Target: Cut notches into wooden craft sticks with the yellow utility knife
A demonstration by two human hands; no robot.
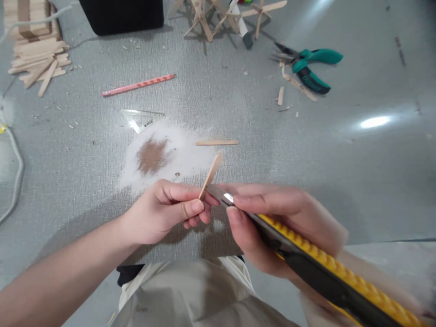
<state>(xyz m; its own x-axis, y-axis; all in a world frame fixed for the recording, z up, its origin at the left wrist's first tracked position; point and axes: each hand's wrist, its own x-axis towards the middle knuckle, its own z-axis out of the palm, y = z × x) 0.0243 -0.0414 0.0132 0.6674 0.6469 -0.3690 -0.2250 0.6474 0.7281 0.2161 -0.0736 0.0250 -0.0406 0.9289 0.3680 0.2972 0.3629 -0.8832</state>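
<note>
My left hand [173, 206] pinches the lower end of a wooden craft stick [211, 175], which tilts up and to the right. My right hand [275, 218] is closed around a yellow and black utility knife [316, 263]. The knife's blade [216, 193] points up-left and meets the stick just above my left thumb; whether it has cut in, I cannot tell. A second craft stick [217, 142] lies flat on the table a little beyond my hands.
White powder [190, 154] with a brown patch [152, 156] covers the table near a clear set square [143, 120]. Beyond are a pink pencil [139, 85], green-handled pliers [311, 68], stacked craft sticks [37, 59], a black box [122, 16] and stick structures [204, 20]. A white cable [18, 172] runs left.
</note>
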